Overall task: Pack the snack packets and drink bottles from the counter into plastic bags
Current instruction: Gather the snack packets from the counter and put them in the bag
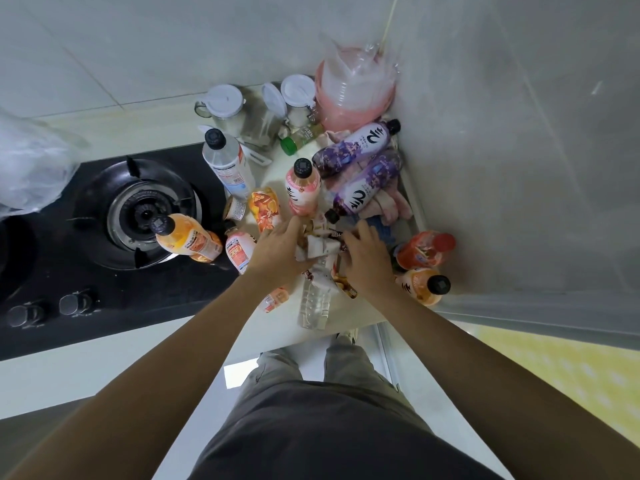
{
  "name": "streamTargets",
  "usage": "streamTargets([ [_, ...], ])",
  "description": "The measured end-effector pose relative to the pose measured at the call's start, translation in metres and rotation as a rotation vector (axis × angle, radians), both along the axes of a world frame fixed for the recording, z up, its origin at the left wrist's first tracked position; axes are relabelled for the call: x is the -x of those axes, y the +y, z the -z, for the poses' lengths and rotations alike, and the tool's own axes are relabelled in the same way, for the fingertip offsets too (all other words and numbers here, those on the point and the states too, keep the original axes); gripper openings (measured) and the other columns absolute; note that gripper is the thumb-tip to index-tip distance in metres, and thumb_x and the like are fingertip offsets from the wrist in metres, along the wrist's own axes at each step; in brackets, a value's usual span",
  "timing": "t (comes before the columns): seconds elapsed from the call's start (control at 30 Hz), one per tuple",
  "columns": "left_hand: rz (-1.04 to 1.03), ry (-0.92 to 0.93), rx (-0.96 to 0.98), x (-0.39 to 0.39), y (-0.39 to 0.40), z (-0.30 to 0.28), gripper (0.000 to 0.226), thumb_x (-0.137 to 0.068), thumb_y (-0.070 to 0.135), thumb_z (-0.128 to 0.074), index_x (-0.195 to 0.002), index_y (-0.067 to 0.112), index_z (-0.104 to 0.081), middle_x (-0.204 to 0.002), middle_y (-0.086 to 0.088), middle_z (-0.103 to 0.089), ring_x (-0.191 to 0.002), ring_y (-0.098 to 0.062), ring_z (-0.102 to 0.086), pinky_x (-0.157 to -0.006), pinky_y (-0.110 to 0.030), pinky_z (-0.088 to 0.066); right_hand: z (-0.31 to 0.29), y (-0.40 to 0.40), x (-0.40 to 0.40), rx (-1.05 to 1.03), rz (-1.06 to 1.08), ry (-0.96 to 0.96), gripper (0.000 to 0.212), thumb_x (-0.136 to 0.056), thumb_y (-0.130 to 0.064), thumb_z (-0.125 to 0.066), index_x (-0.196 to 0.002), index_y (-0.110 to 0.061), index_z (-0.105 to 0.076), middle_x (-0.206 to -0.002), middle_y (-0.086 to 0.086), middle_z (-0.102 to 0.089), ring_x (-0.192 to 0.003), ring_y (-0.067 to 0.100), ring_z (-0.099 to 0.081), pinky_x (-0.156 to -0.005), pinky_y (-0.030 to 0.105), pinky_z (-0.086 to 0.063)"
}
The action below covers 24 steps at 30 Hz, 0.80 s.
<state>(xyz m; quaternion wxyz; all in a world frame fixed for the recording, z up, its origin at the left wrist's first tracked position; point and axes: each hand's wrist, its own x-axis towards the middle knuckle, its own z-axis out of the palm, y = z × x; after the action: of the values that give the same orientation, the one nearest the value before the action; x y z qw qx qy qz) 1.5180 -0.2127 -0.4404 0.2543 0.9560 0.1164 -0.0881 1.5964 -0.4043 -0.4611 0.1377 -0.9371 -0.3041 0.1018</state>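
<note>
Several drink bottles crowd the pale counter (349, 315): two purple ones (351, 148) lying at the back, a pink one (302, 188) standing, an orange juice bottle (188, 239) on the stove's edge, and a clear water bottle (313, 301) lying near the front. A pile of small snack packets (320, 242) lies in the middle. My left hand (277, 252) reaches over the pile's left side with fingers extended. My right hand (363, 259) rests on its right side, fingers curved over the packets; whether it grips one is hidden.
A black gas stove (104, 220) fills the left. Lidded jars (225, 105) and a stack of pink plastic bags (353, 95) stand at the back. A clear bag (27, 161) lies far left. The wall closes the right side, with orange bottles (424, 252) against it.
</note>
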Motion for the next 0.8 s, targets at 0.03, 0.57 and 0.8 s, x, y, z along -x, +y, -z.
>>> streamTargets([
  [0.03, -0.006, 0.006, 0.01, 0.001, -0.001, -0.002, 0.06, -0.084, 0.049, -0.078, -0.123, 0.02, -0.043, -0.123, -0.004, -0.063, -0.111, -0.028, -0.058, -0.094, -0.039, -0.038, -0.002, -0.002, 0.0, 0.002, 0.023, 0.009, 0.042, -0.081, -0.005, -0.076, -0.121, -0.011, -0.063, -0.118, 0.012, -0.049, -0.106, 0.033, -0.052, -0.076, 0.043, -0.054],
  [0.57, -0.229, -0.148, 0.261, -0.02, -0.007, -0.018, 0.027, -0.09, 0.004, -0.07, -0.092, 0.026, -0.053, -0.087, 0.001, -0.067, -0.082, -0.019, -0.062, -0.066, -0.033, -0.046, -0.018, -0.01, 0.004, -0.106, 0.183, 0.104, 0.011, -0.099, -0.015, -0.062, -0.095, -0.014, -0.052, -0.101, 0.009, -0.055, -0.098, 0.029, -0.055, -0.075, 0.039, -0.047],
  [0.8, -0.401, -0.263, 0.329, 0.022, 0.003, -0.038, 0.024, -0.09, 0.01, -0.075, -0.09, 0.023, -0.054, -0.087, 0.009, -0.064, -0.082, -0.01, -0.061, -0.07, -0.034, -0.052, -0.038, 0.003, 0.0, -0.351, 0.173, 0.276, 0.016, -0.1, -0.021, -0.058, -0.086, -0.018, -0.051, -0.075, -0.004, -0.053, -0.067, 0.013, -0.052, -0.058, 0.033, -0.033],
])
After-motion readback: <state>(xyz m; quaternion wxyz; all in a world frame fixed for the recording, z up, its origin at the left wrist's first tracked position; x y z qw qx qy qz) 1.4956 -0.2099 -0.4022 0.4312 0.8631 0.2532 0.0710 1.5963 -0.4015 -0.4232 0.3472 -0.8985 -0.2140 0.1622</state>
